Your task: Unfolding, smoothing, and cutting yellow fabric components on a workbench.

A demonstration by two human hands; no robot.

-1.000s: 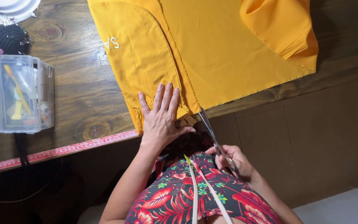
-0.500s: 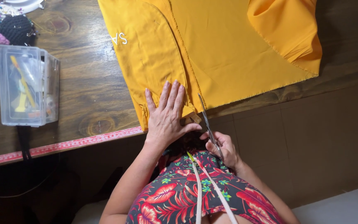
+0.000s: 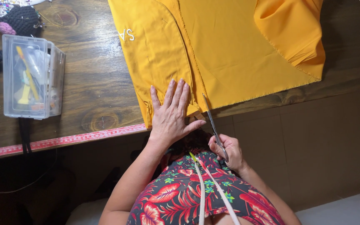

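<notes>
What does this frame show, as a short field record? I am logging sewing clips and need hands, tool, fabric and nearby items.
left hand: flat, fingers spread, pressing on the yellow fabric at the table edge
right hand: grips the scissors, blades at the fabric's near edge
table: dark wood, red measuring tape along its edge
left of fabric: clear plastic box of small supplies
body: floral top, tape measure hanging at the neck

We saw matt yellow cloth (image 3: 230,54) with a frayed lower edge, lying on a dark, grained wooden desk (image 3: 92,83) with a slight sheen. The scissors (image 3: 213,125) had bright, smooth metal blades. At the left of the frame stood a clear, glossy plastic box (image 3: 30,77).
</notes>
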